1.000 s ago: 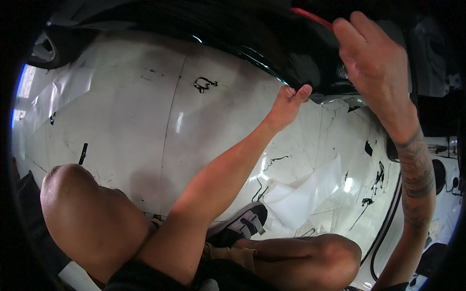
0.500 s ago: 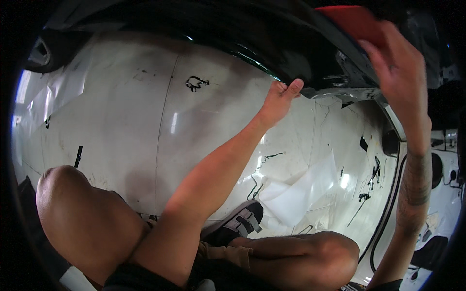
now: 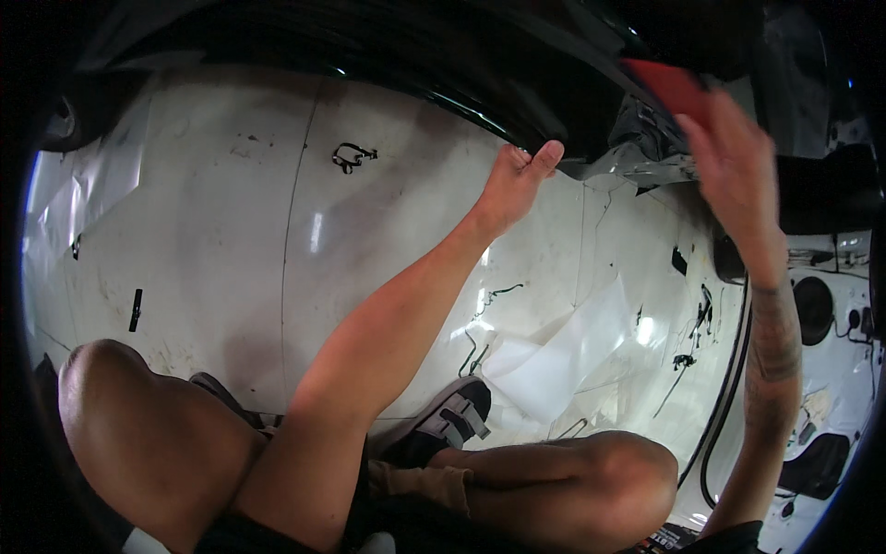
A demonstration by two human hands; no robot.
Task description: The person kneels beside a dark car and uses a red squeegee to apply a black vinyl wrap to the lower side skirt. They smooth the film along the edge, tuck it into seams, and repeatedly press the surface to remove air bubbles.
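Observation:
A glossy black car body panel (image 3: 388, 55) spans the top of the view. My left hand (image 3: 517, 180) grips its lower edge, fingers curled under and thumb on the outside; whether it also pinches film there I cannot tell. To the right of that hand, crumpled shiny film (image 3: 641, 138) hangs loose along the edge. My right hand (image 3: 734, 166), slightly blurred, is raised at the upper right. It holds a flat red squeegee (image 3: 666, 85) against or close to the dark surface; contact is not clear.
On the pale floor lie a crumpled white sheet (image 3: 544, 374), black strip scraps (image 3: 353, 157) and a short black piece (image 3: 136, 310). Clear film (image 3: 92, 185) lies at the far left. An open car door (image 3: 821, 369) stands at the right. My bent knees (image 3: 609, 485) are below.
My right hand and the red squeegee have moved down and left, uncovering more wrinkled film. My left hand keeps its grip on the edge. The whole view has shifted slightly.

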